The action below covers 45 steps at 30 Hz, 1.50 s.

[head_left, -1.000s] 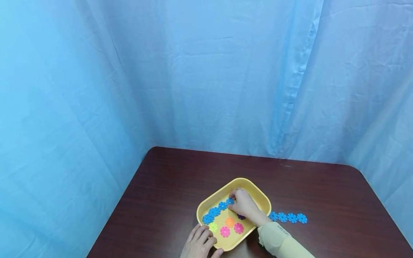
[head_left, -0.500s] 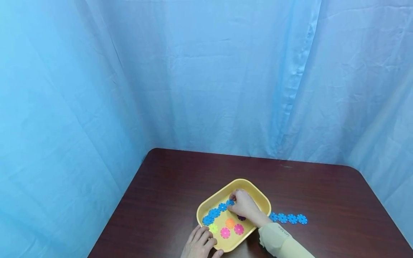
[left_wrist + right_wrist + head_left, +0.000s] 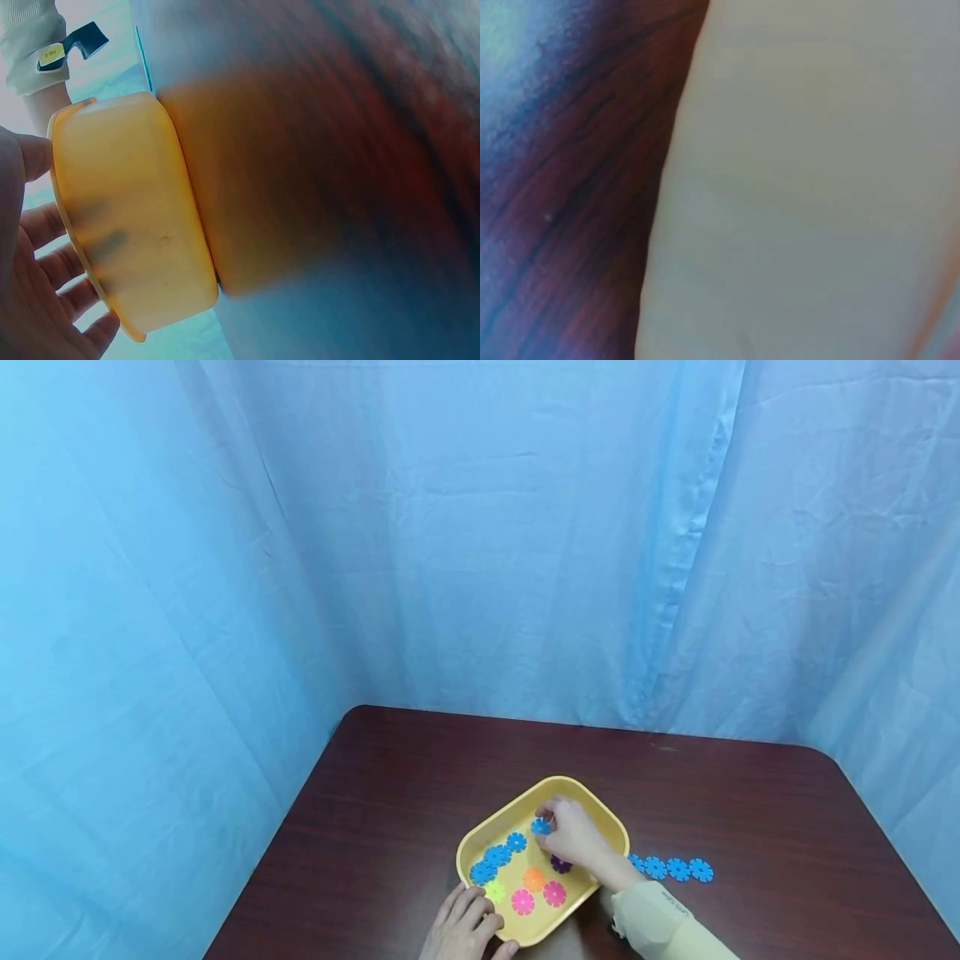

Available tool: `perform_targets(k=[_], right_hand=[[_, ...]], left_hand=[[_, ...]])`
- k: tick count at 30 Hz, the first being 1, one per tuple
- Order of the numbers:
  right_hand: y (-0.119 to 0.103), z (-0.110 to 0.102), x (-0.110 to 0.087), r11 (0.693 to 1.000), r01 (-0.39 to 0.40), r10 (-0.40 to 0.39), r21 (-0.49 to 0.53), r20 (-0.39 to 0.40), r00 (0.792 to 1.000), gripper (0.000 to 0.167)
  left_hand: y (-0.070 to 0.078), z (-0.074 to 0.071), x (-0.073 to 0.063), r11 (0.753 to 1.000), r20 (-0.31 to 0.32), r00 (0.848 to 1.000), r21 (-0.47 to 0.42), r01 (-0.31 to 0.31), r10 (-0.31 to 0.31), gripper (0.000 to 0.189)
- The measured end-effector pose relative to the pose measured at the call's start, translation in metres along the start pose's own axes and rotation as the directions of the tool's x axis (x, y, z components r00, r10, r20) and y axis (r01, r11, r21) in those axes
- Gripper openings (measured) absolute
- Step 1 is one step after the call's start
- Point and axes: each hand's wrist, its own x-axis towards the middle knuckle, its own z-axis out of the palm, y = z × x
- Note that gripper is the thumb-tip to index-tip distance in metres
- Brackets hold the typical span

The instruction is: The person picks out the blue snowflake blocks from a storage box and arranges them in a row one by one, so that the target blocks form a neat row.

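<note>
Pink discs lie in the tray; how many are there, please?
2: one pink disc near the left hand, another pink disc just right of that, both in the yellow tray; the right hand may hide more.

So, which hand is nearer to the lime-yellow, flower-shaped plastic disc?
Left. The left hand holds the yellow plastic tray close by the lime-yellow disc; the right hand is farther off, over the tray, pinching a blue flower-shaped plastic disc.
</note>
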Motion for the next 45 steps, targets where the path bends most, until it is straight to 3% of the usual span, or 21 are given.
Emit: perform_targets(k=[13, 25, 45], right_hand=[[-0.002, -0.017, -0.01, 0.999, -0.027, 0.028, 0.031, -0.033, 0.999, 0.025], [-0.003, -0.038, -0.015, 1.0, 0.011, -0.011, 0.008, -0.062, 0.998, 0.025], [0.006, -0.061, -0.023, 1.0, 0.007, -0.006, 0.006, -0.087, 0.996, 0.028]], left_hand=[[0.0, -0.002, 0.0, 1.0, 0.035, 0.999, -0.004, 0.006, -0.006, 0.026], [0.002, -0.003, 0.001, 0.999, 0.096, 0.995, -0.028, 0.026, -0.023, 0.025], [0.0, -0.001, -0.001, 1.0, 0.038, 0.999, -0.015, 0.015, -0.015, 0.023]])
